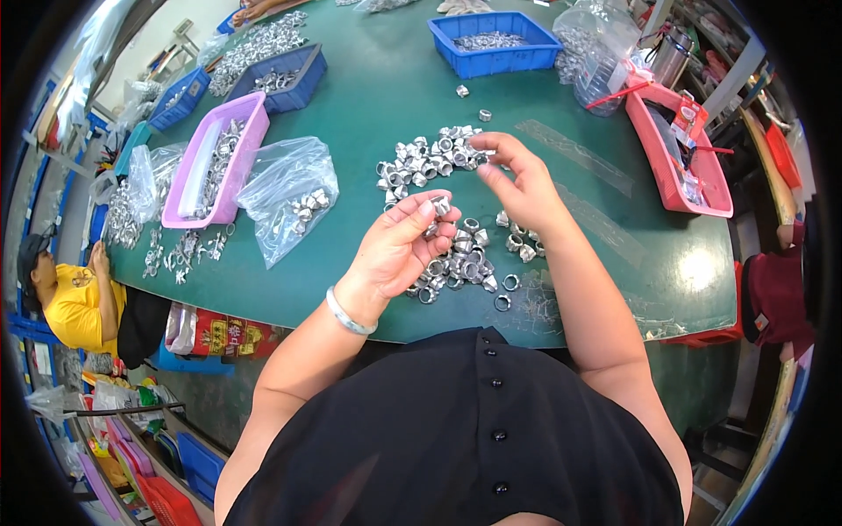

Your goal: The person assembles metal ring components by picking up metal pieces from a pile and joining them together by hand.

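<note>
My left hand point(399, 248) is closed, palm up, with a chunky silver metal ring point(440, 205) between thumb and fingers; another bit of metal shows lower among the fingers. My right hand point(524, 186) reaches to the right edge of the far pile of silver rings point(430, 158). Its thumb and forefinger are apart, with rings of the pile next to their tips. A second pile of rings point(465, 263) lies nearer me, partly behind my left hand. A few rings point(522, 245) lie under my right wrist, and a single ring point(502, 302) sits near the table's front edge.
On the green table point(377, 96), a clear plastic bag point(289, 193) with rings and a pink basket point(175, 197) stand left. Blue bins point(495, 61) are farther back. A red basket point(702, 197) and plastic jug point(601, 88) are right. A person in yellow point(83, 302) sits left.
</note>
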`<state>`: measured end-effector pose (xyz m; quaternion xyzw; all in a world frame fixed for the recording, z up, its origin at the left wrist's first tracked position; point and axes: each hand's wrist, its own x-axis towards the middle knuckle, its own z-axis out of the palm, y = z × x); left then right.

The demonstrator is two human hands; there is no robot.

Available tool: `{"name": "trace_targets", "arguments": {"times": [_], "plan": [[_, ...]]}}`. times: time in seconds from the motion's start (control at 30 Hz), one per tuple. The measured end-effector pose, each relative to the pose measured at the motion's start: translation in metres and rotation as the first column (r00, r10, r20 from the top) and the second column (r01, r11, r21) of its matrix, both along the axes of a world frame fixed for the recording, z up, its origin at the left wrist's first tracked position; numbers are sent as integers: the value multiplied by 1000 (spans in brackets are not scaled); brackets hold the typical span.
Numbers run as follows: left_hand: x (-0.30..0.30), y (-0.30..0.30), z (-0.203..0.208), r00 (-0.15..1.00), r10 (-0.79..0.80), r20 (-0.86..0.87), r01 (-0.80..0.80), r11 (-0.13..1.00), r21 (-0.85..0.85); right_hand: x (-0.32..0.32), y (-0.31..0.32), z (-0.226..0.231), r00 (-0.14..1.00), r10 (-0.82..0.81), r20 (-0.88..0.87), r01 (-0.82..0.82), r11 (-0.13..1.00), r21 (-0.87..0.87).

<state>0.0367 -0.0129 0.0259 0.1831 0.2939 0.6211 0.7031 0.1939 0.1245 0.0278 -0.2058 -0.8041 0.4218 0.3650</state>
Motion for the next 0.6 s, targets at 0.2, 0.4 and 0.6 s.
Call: {"name": "trace_targets", "arguments": {"times": [0.2, 0.4, 0.6], "plan": [[2, -3, -2, 979, 62, -195, -43, 994, 101, -3, 18, -44, 763, -492, 419, 243, 819, 519], [1, -5, -5, 970, 52, -237, -17, 989, 149, 0, 19, -34, 834, -290, 470, 166, 943, 289], [-7, 4, -6, 988, 33, -150, -9, 987, 161, 4, 17, -27, 856, -254, 450, 140, 952, 271]]}}
